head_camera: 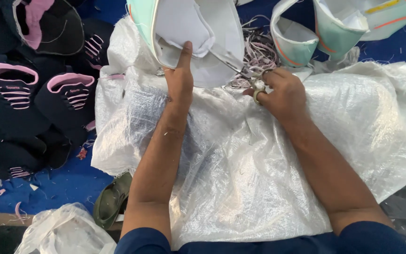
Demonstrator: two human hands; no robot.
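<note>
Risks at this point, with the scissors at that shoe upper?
1. The left hand pins the white and mint shoe upper with its thumb close to the scissors blades in the right hand; a slip might nick the thumb.
2. The upper is held in the air over the woven plastic sheet, so it may flex and the cut could wander.
3. Loose trimmings lie just behind the blades and might snag.

A mint-green shoe upper (191, 33) with white lining is held up at the top centre, curved open. Metal scissors (240, 68) bite its lower right edge.
</note>
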